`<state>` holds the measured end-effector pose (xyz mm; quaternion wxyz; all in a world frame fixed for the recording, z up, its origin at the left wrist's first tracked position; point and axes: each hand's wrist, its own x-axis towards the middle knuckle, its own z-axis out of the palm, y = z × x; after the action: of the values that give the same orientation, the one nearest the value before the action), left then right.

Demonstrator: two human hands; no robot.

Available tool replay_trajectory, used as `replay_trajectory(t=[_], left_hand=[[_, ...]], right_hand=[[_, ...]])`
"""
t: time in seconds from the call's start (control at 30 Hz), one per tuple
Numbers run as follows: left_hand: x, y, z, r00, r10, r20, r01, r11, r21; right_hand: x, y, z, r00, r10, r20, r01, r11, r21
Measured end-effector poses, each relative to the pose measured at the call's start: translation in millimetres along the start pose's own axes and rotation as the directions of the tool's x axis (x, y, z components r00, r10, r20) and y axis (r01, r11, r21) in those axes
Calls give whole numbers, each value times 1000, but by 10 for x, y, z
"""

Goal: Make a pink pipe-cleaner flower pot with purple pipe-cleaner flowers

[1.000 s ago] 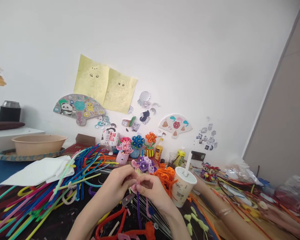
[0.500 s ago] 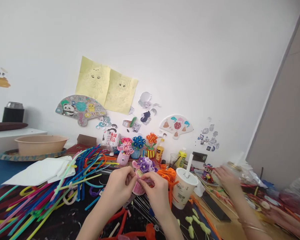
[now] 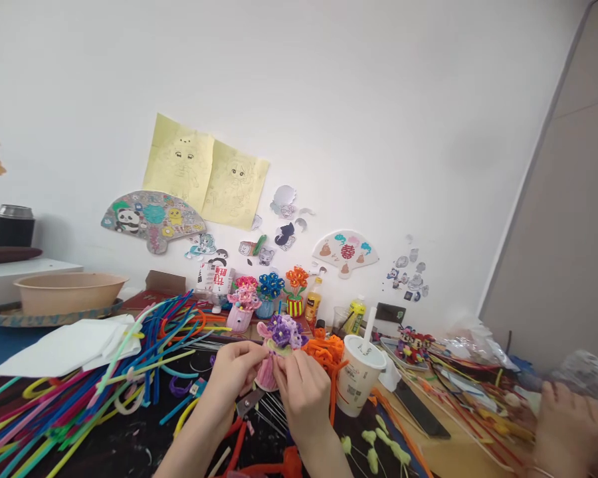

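My left hand is closed in a pinch at the left front of a small pink pot. My right hand is closed too, its fingertips against the pot's right front. Whatever the fingertips pinch is too small and covered to make out. Purple and lilac pipe-cleaner flowers top the pot, with a pink looped piece at their left. Below the pot lie a metal blade-like piece and thin wire stems.
Loose coloured pipe cleaners and white paper lie at left. A lidded cup with a straw stands close by my right hand, near orange pipe-cleaner pieces. Finished flower pots line the back. Another person's hand is at far right.
My fingertips have parted slightly and the pink pot shows more between them. The purple pipe cleaner that hung from my fingers is out of sight. The other person's arm has moved right.
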<state>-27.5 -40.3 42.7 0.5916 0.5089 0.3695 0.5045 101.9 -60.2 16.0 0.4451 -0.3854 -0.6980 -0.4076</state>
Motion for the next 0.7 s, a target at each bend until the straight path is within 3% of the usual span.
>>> replay_trajectory(t=[0.07, 0.13, 0.2, 0.3, 0.37, 0.43, 0.5, 0.57, 0.63, 0.7], left_hand=[[-13, 13, 11, 999, 44, -1, -44, 998, 53], [-22, 28, 16, 994, 112, 3, -112, 985, 128], [-26, 41, 9, 984, 175, 16, -175, 966, 190], [-26, 56, -27, 972, 233, 36, -235, 946, 223], [-20, 62, -56, 964, 263, 43, -266, 937, 227], [-10, 64, -82, 956, 286, 58, -292, 929, 229], [2, 61, -103, 951, 298, 76, -308, 923, 229], [18, 50, -122, 948, 298, 109, -315, 922, 223], [36, 35, -140, 944, 297, 140, -322, 922, 216], [50, 21, -153, 939, 299, 171, -333, 915, 228]], right_hand=[[-40, 7, 31, 998, 57, 38, -57, 998, 10], [-73, -4, 55, 980, 178, 94, -189, 975, 119], [-70, -31, 58, 925, 337, 175, -375, 884, 280], [8, -68, 24, 788, 528, 316, -615, 670, 416], [75, -67, -3, 732, 578, 362, -680, 590, 435], [122, -44, -16, 717, 580, 386, -692, 527, 493], [138, -15, -11, 672, 572, 471, -717, 342, 607], [128, 9, 0, 564, 519, 642, -764, 33, 644], [108, 28, 7, 454, 406, 793, -785, -239, 572], [90, 51, 7, 402, 321, 857, -774, -382, 506]])
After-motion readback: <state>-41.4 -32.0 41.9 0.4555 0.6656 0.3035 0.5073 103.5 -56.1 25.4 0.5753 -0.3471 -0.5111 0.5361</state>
